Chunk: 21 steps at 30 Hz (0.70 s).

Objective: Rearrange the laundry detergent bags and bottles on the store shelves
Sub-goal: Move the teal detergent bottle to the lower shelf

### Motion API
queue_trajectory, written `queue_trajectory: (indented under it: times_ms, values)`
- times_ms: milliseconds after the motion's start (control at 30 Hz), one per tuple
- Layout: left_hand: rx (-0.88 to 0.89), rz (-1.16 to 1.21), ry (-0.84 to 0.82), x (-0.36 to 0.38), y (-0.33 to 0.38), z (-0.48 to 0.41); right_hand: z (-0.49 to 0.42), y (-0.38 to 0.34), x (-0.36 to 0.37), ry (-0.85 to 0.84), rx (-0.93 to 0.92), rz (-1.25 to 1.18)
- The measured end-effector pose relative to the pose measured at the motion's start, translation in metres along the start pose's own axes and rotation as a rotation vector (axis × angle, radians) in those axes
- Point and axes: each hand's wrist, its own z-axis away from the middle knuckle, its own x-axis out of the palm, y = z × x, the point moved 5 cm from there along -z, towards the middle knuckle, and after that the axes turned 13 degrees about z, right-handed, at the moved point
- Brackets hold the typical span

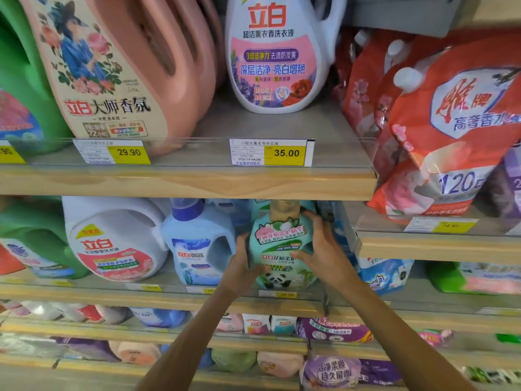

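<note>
- Both my hands are on the teal detergent bottle (279, 249) with the panda label, second shelf (169, 299) down, near that shelf's front edge and toward its right end.
- My left hand (242, 263) wraps the bottle's left side, fingers curled on the lower label.
- My right hand (321, 246) grips its right side, thumb across the front.
- Bottle upright; whether its base touches the shelf or hangs just above, I can't tell, hands block it.
- Blue bottle (197, 249) just beside it on the left, white bottle (115, 238) further left.
- Top shelf (197, 179): pink bottle (127, 66), white-and-pink bottle (277, 55) behind the 35.00 tag (272, 152).
- Red detergent bags (451, 122) on the shelf to the right.
</note>
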Motion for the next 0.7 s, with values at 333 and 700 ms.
queue_trajectory:
  times_ms: [333,700]
  values:
    - [-0.015,-0.033,0.001,0.005,0.0,0.006,0.002,0.001,0.001,0.034,0.01,-0.01]
    - [0.002,0.001,0.005,0.003,0.011,0.032,0.019,-0.004,0.008,0.1,0.025,0.072]
